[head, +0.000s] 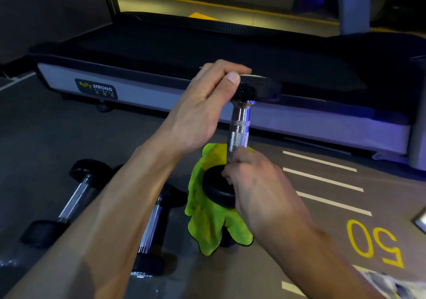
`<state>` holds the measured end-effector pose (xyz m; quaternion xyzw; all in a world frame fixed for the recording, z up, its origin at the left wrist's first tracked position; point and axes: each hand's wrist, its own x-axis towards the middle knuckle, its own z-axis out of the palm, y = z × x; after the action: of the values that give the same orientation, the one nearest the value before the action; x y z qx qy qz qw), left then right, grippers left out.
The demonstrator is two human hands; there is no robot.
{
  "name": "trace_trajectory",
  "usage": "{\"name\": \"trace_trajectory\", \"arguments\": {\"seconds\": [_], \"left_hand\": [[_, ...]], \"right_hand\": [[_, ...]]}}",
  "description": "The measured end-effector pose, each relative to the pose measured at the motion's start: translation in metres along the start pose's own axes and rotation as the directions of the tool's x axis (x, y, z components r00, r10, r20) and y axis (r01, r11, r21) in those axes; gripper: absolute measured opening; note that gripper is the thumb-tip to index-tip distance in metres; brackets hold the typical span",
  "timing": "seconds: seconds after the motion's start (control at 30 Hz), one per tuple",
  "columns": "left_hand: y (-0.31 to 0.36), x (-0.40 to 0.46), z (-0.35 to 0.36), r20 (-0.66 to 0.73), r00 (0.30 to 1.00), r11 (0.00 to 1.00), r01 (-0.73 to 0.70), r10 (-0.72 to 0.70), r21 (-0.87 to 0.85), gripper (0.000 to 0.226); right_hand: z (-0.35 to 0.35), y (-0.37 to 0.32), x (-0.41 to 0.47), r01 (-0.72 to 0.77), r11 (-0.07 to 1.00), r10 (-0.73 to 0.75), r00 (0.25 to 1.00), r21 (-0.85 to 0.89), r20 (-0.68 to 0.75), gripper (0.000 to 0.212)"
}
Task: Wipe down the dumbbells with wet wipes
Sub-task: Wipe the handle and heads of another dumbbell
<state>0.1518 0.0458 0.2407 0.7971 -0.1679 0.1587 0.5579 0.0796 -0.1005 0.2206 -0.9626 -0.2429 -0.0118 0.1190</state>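
- One dumbbell (239,123) stands upright on end, its chrome handle vertical, its lower black head resting on a green cloth (207,220).
- The left hand (202,105) grips the upper black head from the side: fingers curled over the top, thumb pressed against the near edge.
- The right hand (255,183) is closed around the base of the handle, just above the lower head, with fingers curled. Whether it holds a wipe against the metal cannot be told.
- The green cloth lies crumpled on the floor (69,126), spreading out from under the lower head toward the camera.
- Two further dumbbells lie flat on the floor to the left: one (69,202) beyond the left forearm, another (152,227) just beside the cloth, partly hidden by that forearm.
- A treadmill deck (207,52) runs across the background; a label on its side rail reads "BODY STRONG".
- White stripes (322,179) and a yellow "50" (373,243) mark the floor at right.
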Motion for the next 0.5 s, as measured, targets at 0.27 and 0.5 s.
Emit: {"name": "trace_trajectory", "arguments": {"seconds": [0.27, 0.5], "left_hand": [[0.005, -0.005, 0.0, 0.009, 1.0, 0.999, 0.014, -0.013, -0.047, 0.028], [0.005, -0.009, -0.004, 0.019, 0.999, 0.999, 0.028, -0.027, -0.029, 0.028]], "right_hand": [[-0.016, -0.022, 0.004, -0.048, 0.996, 0.059, 0.987, -0.076, 0.152, 0.027], [-0.01, 0.02, -0.006, -0.159, 0.986, 0.162, 0.984, -0.044, 0.074, 0.01]]}}
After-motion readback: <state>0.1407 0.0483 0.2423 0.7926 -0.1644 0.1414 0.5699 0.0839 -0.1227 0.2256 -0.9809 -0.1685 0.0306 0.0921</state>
